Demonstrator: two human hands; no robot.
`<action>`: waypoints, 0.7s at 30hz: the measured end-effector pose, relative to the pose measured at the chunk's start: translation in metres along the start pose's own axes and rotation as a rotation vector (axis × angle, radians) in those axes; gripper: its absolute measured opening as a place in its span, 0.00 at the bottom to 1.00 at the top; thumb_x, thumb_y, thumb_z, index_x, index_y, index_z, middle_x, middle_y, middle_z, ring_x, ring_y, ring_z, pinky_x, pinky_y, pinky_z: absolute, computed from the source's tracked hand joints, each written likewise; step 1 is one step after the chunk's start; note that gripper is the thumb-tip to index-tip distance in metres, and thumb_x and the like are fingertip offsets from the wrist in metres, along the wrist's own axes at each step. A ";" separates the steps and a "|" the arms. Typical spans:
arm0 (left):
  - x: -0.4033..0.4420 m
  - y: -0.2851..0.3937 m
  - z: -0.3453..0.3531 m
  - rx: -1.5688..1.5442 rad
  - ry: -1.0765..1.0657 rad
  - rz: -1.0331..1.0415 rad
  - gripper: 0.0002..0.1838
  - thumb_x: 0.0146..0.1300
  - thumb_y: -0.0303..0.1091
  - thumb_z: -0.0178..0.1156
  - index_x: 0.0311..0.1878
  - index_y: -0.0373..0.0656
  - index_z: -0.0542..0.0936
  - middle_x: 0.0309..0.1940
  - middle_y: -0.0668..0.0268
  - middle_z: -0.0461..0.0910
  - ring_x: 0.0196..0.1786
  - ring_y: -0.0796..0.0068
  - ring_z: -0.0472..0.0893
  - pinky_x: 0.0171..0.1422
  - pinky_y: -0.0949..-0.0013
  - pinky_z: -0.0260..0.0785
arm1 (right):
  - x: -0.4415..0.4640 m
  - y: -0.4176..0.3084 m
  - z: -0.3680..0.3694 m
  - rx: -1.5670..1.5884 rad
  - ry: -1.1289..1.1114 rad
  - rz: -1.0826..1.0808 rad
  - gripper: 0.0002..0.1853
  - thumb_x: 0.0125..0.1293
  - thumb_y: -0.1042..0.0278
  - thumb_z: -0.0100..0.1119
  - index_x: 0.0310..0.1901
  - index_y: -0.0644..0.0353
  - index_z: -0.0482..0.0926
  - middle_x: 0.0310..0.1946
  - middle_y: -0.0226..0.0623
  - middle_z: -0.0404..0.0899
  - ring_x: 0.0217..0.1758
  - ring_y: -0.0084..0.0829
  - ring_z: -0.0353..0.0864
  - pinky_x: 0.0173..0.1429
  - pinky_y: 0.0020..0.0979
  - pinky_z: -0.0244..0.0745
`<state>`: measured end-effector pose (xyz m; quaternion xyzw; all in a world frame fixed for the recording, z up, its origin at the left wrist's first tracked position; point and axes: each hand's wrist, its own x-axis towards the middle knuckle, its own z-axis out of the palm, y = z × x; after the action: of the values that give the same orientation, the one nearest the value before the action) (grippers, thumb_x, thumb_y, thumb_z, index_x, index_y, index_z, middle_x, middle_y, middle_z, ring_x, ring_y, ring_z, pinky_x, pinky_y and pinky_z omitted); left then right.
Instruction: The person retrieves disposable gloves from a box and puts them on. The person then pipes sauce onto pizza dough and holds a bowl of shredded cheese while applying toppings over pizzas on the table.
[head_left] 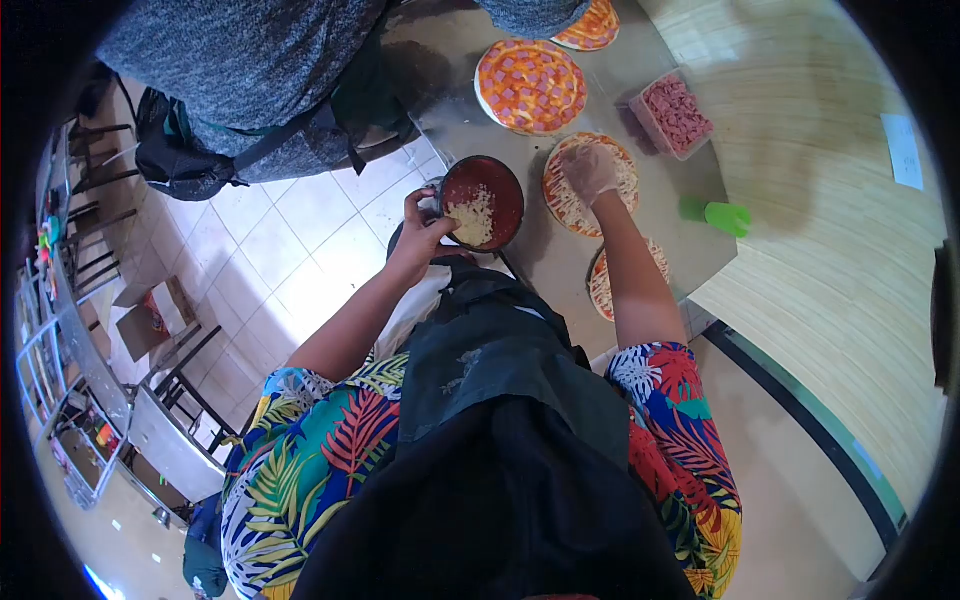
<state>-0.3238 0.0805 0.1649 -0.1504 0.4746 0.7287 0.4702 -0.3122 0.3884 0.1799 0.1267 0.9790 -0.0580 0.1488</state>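
Note:
My left hand (428,232) grips the side of a dark bowl (507,185) with a red inside. Grated cheese (474,216) lies heaped in it, toward my body. In a clear plastic glove, my right hand (590,170) is over a pizza (618,158) with sauce and pale shreds on top; its fingers are blurred, so I cannot make out their shape. Another shred-topped pizza (603,290) lies nearer to me, partly covered by my right forearm.
Farther along the metal table (440,80) is a pizza with pink cubes (530,86), with another pizza (590,25) beyond it. A tub of diced pink meat (675,115) and a green cup (728,218) stand at the right. A person in grey (240,60) stands at upper left.

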 end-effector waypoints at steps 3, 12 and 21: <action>0.003 -0.005 -0.001 -0.022 0.004 -0.010 0.33 0.56 0.25 0.58 0.61 0.53 0.51 0.50 0.53 0.63 0.52 0.57 0.73 0.46 0.50 0.79 | -0.001 0.012 0.020 -0.007 -0.009 -0.021 0.09 0.54 0.66 0.54 0.31 0.55 0.84 0.30 0.46 0.82 0.35 0.42 0.83 0.43 0.37 0.76; 0.004 -0.016 0.003 -0.040 -0.010 -0.003 0.34 0.57 0.25 0.58 0.61 0.52 0.50 0.51 0.53 0.63 0.53 0.56 0.73 0.45 0.51 0.80 | -0.024 0.010 0.027 0.203 0.095 0.041 0.09 0.50 0.69 0.59 0.33 0.55 0.85 0.30 0.42 0.83 0.34 0.39 0.83 0.42 0.35 0.76; 0.007 -0.020 0.008 -0.068 -0.025 -0.034 0.35 0.55 0.24 0.60 0.60 0.52 0.51 0.49 0.54 0.64 0.52 0.58 0.73 0.42 0.52 0.80 | -0.045 0.009 0.045 0.187 0.082 0.039 0.08 0.53 0.68 0.57 0.31 0.56 0.85 0.28 0.45 0.82 0.33 0.42 0.83 0.41 0.37 0.77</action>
<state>-0.3090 0.0928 0.1530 -0.1653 0.4409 0.7381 0.4832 -0.2558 0.3803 0.1502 0.1611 0.9720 -0.1410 0.0973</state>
